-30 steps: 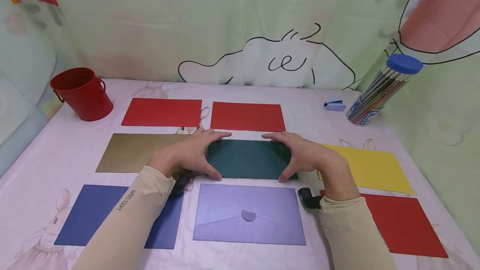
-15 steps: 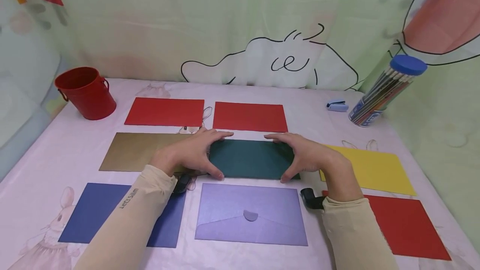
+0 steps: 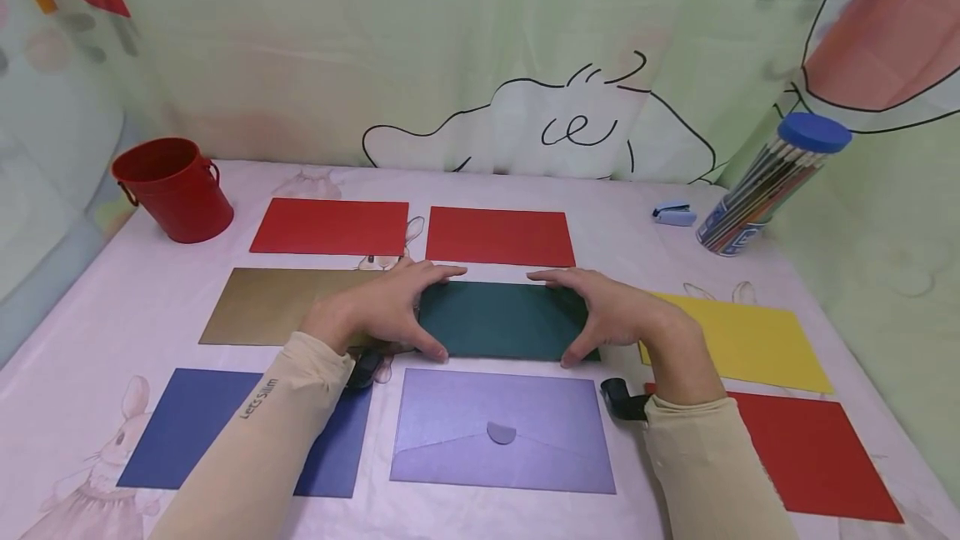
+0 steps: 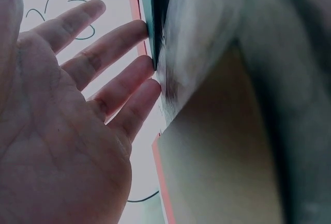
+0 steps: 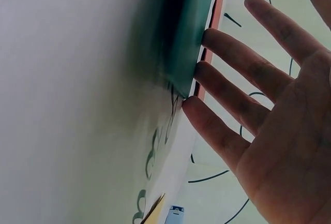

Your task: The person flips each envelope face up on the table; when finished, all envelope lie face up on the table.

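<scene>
A dark green flat paper rectangle (image 3: 502, 319), like an envelope, lies in the middle of the table in the head view. My left hand (image 3: 386, 307) is at its left end, and my right hand (image 3: 611, 307) is at its right end. Each thumb sits by the near edge, with the fingers stretched toward the far edge. In the left wrist view the spread, straight fingers (image 4: 111, 48) reach the green corner (image 4: 146, 12). The right wrist view shows likewise straight fingers (image 5: 243, 69) with tips right at the green edge (image 5: 189, 43).
Nearer lies a purple envelope (image 3: 502, 432). Gold (image 3: 270, 307), blue (image 3: 191, 427) and yellow (image 3: 750, 344) sheets flank the hands. Red sheets lie behind (image 3: 330, 227) and at right (image 3: 825, 457). A red bucket (image 3: 176, 198), pencil tube (image 3: 765, 190) and small stapler (image 3: 675, 213) stand farther back.
The whole head view has shifted slightly. Both hands stay in the same place at the ends of the green rectangle.
</scene>
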`<action>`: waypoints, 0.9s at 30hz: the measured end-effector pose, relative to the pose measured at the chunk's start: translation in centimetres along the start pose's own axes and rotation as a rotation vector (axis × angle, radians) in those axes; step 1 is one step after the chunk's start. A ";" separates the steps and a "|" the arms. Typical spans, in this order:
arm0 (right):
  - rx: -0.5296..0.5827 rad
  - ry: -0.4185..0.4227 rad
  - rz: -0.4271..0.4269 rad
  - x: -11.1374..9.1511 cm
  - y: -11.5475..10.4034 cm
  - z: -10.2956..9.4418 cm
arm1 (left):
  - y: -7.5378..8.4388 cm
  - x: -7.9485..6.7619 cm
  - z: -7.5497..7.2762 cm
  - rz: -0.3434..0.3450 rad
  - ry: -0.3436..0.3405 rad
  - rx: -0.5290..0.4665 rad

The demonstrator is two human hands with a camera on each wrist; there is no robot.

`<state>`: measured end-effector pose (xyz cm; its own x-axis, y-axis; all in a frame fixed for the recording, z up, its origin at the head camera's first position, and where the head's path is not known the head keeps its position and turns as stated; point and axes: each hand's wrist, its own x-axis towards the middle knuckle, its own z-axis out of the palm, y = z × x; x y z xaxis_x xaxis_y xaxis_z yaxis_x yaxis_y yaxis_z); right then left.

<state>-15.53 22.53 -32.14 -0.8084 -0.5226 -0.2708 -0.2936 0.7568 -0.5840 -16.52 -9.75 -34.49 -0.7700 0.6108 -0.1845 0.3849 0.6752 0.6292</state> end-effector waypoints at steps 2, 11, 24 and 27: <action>0.001 -0.001 -0.001 0.0 0.0 0.0 | 0.0 0.0 0.0 0.002 0.002 0.003; 0.007 -0.001 -0.012 0.0 0.0 0.1 | 0.0 0.0 0.0 -0.007 0.004 0.002; 0.008 -0.005 0.012 0.1 0.0 0.1 | 0.1 -0.1 0.1 -0.016 0.007 -0.009; 0.008 -0.005 0.011 0.1 0.1 0.1 | 0.1 -0.1 0.1 -0.012 0.008 -0.007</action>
<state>-15.57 22.49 -32.29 -0.8092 -0.5160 -0.2810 -0.2806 0.7596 -0.5868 -16.42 -9.71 -34.47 -0.7784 0.5994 -0.1864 0.3721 0.6797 0.6321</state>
